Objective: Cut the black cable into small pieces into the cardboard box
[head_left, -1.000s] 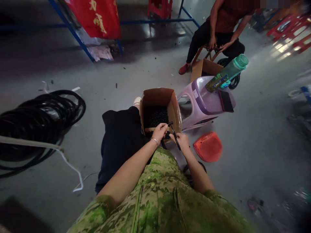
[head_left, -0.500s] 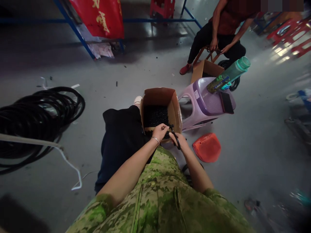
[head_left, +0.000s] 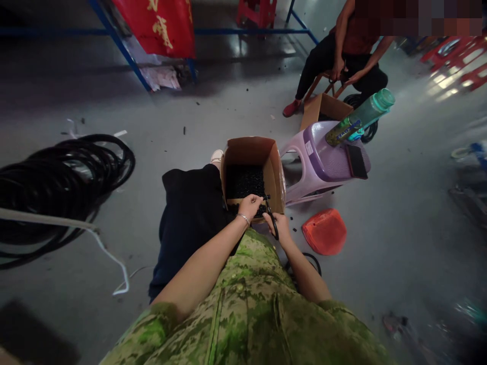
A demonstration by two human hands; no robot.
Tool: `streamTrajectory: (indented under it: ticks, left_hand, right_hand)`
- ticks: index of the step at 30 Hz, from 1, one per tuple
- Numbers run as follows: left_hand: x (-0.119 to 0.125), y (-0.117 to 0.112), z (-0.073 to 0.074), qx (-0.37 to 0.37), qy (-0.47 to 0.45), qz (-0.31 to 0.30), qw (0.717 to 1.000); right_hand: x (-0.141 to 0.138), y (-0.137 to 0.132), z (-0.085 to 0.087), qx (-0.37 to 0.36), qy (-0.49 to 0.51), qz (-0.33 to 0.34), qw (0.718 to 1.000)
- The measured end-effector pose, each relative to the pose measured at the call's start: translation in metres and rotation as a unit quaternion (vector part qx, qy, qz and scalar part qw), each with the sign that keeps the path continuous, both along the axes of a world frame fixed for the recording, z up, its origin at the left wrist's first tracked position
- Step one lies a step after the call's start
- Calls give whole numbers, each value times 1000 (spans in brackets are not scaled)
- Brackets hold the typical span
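Brown cardboard box point(head_left: 249, 148), the landmark, contains many small black pieces point(head_left: 245, 181). Over the box's near edge, the left hand point(head_left: 250, 206) has its fingertip grip pinched together on a short black piece point(head_left: 267, 196). At the box's near right corner, the right hand point(head_left: 281, 225) has its grip clamped round the handles of black scissors point(head_left: 270, 210); the blades lie at the piece, contact too small to tell. Right of the box stands a lilac plastic stool point(head_left: 331, 161), bearing a green bottle point(head_left: 361, 119); well left of the box lies coiled black tubing point(head_left: 57, 185).
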State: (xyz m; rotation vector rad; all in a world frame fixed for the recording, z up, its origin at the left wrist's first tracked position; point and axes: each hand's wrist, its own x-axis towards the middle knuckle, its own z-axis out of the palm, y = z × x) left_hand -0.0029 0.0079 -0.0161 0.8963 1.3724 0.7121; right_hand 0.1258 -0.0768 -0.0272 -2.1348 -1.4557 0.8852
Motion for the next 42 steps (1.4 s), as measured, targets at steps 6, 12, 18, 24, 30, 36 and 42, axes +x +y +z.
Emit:
streamTrajectory:
  ticks: [6,12,18,24,30,36,42]
  left_hand:
    - [0,0,4,-25,-17,-4,1000]
    - [1,1,-14,37,24,-16,999]
    - [1,0,-18,80,19,-62,995]
    - [1,1,-4,67,-8,-82,994]
    - [1,2,-2,51,0,-73,996]
    - [0,0,-5,37,14,-30,999]
    - [1,2,-10,43,17,3,999]
  right_hand:
    - [-2,-9,-8,15,-21,-2,1000]
    - [-2,-7,-1,-6,29,1,1000]
    - [5,4,19,-57,111,26,992]
    - [12,10,18,-99,113,26,988]
    - [4,3,15,-73,114,-3,991]
    - [-6,-2,15,-30,79,-23,996]
    - [-7,-3,7,-36,30,-14,999]
